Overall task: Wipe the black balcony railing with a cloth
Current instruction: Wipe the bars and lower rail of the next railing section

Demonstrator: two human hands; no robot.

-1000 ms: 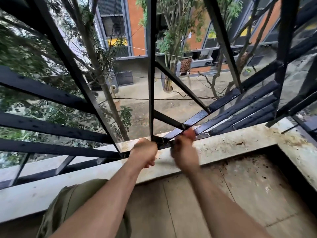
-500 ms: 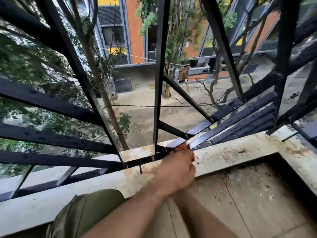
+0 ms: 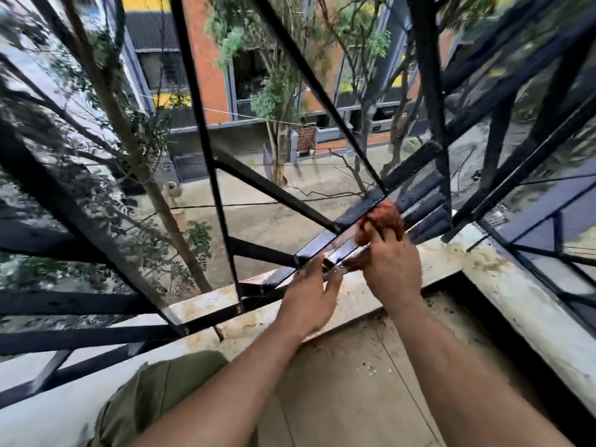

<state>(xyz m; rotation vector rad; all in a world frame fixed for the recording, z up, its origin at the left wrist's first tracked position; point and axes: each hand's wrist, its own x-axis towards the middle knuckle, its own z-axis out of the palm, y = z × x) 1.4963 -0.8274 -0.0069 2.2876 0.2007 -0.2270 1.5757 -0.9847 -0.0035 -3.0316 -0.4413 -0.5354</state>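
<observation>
Head view, right hand (image 3: pixel 392 272) clenched round reddish cloth (image 3: pixel 383 217) on black railing (image 3: pixel 361 208), left hand (image 3: pixel 309 298) fingers loose, touching a lower bar, no readable writing anywhere

No readable text, seemingly.

Both forearms bare, extended forward. Left hand (image 3: pixel 308 296) palm down, fingers loosely spread. Right hand (image 3: pixel 392 264) just beside it, farther forward, fingers curled closed.

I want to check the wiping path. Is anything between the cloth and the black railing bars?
Nothing visible. The right hand presses the reddish cloth directly on the low slanted railing bars; the left hand rests beside it.
</observation>
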